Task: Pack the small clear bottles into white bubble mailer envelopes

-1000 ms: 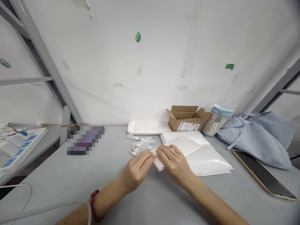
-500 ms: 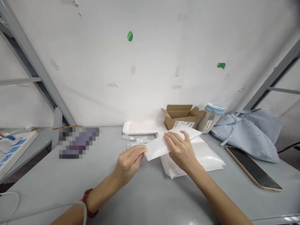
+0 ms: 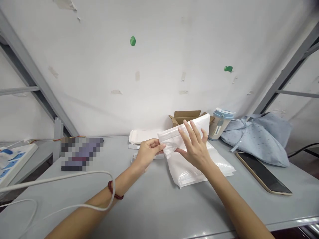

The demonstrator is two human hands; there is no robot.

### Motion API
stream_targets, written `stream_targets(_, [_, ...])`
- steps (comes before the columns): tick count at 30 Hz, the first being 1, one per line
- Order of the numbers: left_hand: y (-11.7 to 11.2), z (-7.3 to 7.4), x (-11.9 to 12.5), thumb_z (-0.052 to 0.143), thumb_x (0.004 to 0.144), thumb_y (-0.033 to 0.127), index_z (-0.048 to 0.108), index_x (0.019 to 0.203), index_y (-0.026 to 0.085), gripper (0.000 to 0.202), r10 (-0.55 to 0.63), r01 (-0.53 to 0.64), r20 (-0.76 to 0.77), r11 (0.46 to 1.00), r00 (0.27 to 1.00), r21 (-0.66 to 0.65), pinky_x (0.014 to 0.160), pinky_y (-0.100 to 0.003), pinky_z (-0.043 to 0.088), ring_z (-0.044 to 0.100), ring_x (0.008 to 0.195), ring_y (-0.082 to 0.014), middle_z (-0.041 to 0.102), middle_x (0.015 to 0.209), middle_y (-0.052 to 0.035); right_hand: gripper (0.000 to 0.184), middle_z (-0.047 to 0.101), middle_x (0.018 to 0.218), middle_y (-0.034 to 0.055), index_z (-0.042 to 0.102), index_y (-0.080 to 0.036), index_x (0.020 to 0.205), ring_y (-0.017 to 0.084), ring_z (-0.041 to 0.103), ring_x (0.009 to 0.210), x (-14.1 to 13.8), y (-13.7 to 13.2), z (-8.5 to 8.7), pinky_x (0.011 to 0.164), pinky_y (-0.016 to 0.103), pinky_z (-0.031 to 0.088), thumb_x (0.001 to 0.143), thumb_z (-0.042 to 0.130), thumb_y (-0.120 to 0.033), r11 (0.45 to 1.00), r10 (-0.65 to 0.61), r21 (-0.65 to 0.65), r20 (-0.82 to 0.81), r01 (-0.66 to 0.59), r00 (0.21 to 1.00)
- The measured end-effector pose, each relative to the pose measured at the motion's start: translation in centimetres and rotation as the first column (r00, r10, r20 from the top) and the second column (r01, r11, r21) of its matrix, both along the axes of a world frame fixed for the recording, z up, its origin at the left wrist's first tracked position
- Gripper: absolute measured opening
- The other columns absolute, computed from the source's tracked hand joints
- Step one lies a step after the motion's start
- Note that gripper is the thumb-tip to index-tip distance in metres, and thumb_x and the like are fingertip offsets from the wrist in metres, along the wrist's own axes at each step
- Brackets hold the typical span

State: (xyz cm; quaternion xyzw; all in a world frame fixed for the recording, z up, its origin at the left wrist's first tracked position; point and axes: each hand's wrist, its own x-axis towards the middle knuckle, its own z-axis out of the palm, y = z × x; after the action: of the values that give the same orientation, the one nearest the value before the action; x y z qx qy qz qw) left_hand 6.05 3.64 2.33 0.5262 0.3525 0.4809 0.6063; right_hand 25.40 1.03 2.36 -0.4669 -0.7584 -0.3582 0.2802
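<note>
A white padded bubble envelope is lifted off the grey table, tilted up toward the right. My left hand pinches its left end. My right hand lies against its front with the fingers stretched out and spread. Below them a stack of the same white envelopes rests on the table. Small white plastic parts lie just behind my left hand, mostly hidden.
A white tray and an open cardboard box stand by the wall. A blue-lidded cup, a light blue cloth bag and a phone lie to the right. A power strip and white cables are at left.
Both hands picked one envelope off the stack and raised it clear of the table, tilting it upward. My right hand went from gripping it to lying flat with fingers spread.
</note>
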Motion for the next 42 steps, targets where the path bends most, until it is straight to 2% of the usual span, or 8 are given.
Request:
stream_targets(4, [2.0, -0.7, 1.1, 0.077, 0.065, 0.021, 0.067, 0.072, 0.011, 0.016, -0.136, 0.143, 0.056, 0.978, 0.989, -0.155, 0.085, -0.032, 0.052, 0.066, 0.077, -0.0159, 0.07, 0.078, -0.0063, 0.083, 0.023, 0.147, 0.0186, 0.024, -0.018, 0.141, 0.034, 0.008, 0.138, 0.0, 0.5, -0.8, 0.102, 0.058, 0.016, 0.074, 0.069, -0.036, 0.975, -0.024, -0.22, 0.079, 0.041, 0.997])
stream_targets(9, [3.3, -1.9, 1.9, 0.077, 0.065, 0.017, 0.068, 0.071, 0.01, 0.013, -0.211, 0.219, 0.061, 0.956, 0.976, -0.195, 0.086, -0.034, 0.053, 0.066, 0.081, -0.0189, 0.07, 0.082, -0.0102, 0.063, 0.033, 0.142, 0.0203, 0.036, -0.015, 0.135, 0.033, 0.024, 0.134, 0.4, 1.2, -2.0, 0.098, 0.055, 0.028, 0.077, 0.06, -0.02, 0.925, -0.099, -0.356, 0.107, 0.131, 0.989])
stream_targets(19, [4.8, -3.5, 3.4, 0.073, 0.068, 0.016, 0.066, 0.07, 0.01, 0.009, -0.118, 0.109, -0.058, 0.985, 0.991, -0.134, 0.083, -0.034, 0.055, 0.067, 0.076, -0.0187, 0.07, 0.075, -0.0105, 0.045, 0.048, 0.128, 0.0186, 0.054, -0.016, 0.113, 0.031, 0.044, 0.118, 1.8, 2.2, -2.2, 0.088, 0.044, 0.04, 0.075, 0.07, -0.034, 0.852, -0.165, -0.499, 0.028, 0.157, 0.986])
stream_targets(25, [5.6, -4.2, 3.5, 0.057, 0.079, 0.017, 0.064, 0.073, 0.009, 0.012, 0.02, 0.002, -0.312, 0.998, 0.95, 0.07, 0.076, -0.035, 0.055, 0.067, 0.071, -0.0204, 0.069, 0.069, -0.011, 0.046, 0.053, 0.122, 0.0132, 0.053, -0.02, 0.118, 0.028, 0.049, 0.113, 2.6, 2.1, -1.8, 0.086, 0.041, 0.042, 0.078, 0.066, -0.038, 0.813, -0.156, -0.57, -0.017, 0.118, 0.988])
stream_targets(28, [6.8, -4.1, 2.2, 0.054, 0.08, 0.018, 0.063, 0.081, 0.012, 0.011, 0.204, -0.066, -0.459, 0.952, 0.865, 0.298, 0.086, -0.039, 0.049, 0.064, 0.091, -0.0233, 0.069, 0.084, -0.0111, 0.048, 0.052, 0.124, 0.0136, 0.053, -0.02, 0.12, 0.028, 0.047, 0.115, 2.7, 2.0, -1.6, 0.088, 0.042, 0.041, 0.08, 0.063, -0.044, 0.799, -0.159, -0.594, -0.051, 0.098, 0.986])
stream_targets(32, [8.5, -3.2, -0.8, 0.057, 0.071, 0.01, 0.065, 0.086, 0.014, 0.017, 0.351, 0.059, -0.637, 0.846, 0.687, 0.53, 0.097, -0.042, 0.039, 0.051, 0.112, -0.0279, 0.067, 0.098, -0.0117, 0.042, 0.052, 0.122, 0.0126, 0.056, -0.021, 0.115, 0.027, 0.047, 0.114, 2.5, 1.9, -1.4, 0.086, 0.041, 0.042, 0.084, 0.055, -0.048, 0.777, -0.161, -0.625, -0.091, 0.07, 0.983])
stream_targets(38, [10.2, -2.4, -3.6, 0.054, 0.074, 0.015, 0.07, 0.072, 0.014, 0.016, 0.411, 0.285, -0.835, 0.805, 0.365, 0.521, 0.079, -0.033, 0.046, 0.061, 0.091, -0.0269, 0.069, 0.079, -0.0124, 0.035, 0.053, 0.117, 0.0131, 0.058, -0.021, 0.111, 0.028, 0.047, 0.111, 2.0, 2.1, -1.6, 0.085, 0.043, 0.04, 0.088, 0.049, -0.045, 0.759, -0.194, -0.647, -0.127, 0.067, 0.973])
stream_targets(42, [10.7, -2.3, -3.8, 0.061, 0.073, 0.028, 0.071, 0.077, 0.016, 0.016, 0.437, 0.38, -0.868, 0.781, 0.237, 0.497, 0.073, -0.029, 0.046, 0.061, 0.09, -0.0256, 0.07, 0.084, -0.0106, 0.032, 0.056, 0.111, 0.0117, 0.06, -0.022, 0.106, 0.027, 0.05, 0.106, 1.9, 2.2, -1.6, 0.083, 0.041, 0.04, 0.088, 0.048, -0.045, 0.753, -0.214, -0.654, -0.146, 0.068, 0.966])
